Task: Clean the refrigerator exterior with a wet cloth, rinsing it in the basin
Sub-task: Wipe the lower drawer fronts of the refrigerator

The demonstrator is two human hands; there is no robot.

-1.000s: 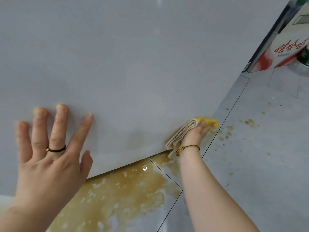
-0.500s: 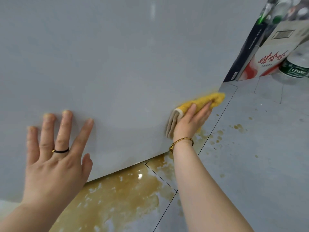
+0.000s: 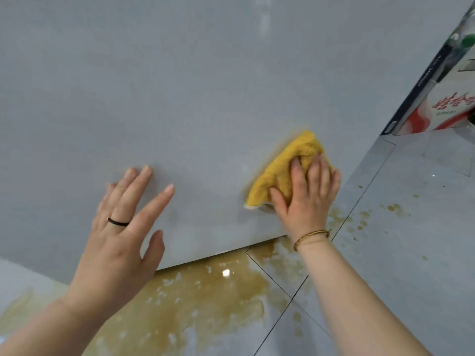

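One fridge side (image 3: 205, 86): This big grey wall fills most of the frame, from the upper left down to the lower middle. To wipe it well, I think the cloth should stay flat and pushed firm. It should go in long rows that overlap and reach the bottom edge, where drips would gather.
Floor (image 3: 411, 227): Grey tiles show at the right and the bottom. Brown drops dot them near the fridge corner.
Brown puddle (image 3: 205, 304): It spreads over the tiles in the lower middle, just under the fridge's bottom edge. The cloth should keep out of it, or it may smear brown onto the wall.
Box (image 3: 452, 111): It is white and red, at the upper right edge, well apart from both hands.
Left hand (image 3: 120, 235): It is at the lower left, with fingers straight and spread, and it holds nothing. Its fingertips seem to rest on the fridge, maybe to keep steady.
Right hand (image 3: 308, 199): It is right of the middle. The fingers lie stretched out and press the cloth against the fridge, not wrapped round it.
Cloth (image 3: 288, 165): It is yellow and folded, squashed between the right hand and the fridge. It sticks out above and to the left of the fingers, and its lower part hides under the palm.
Basin: It is not in the frame.
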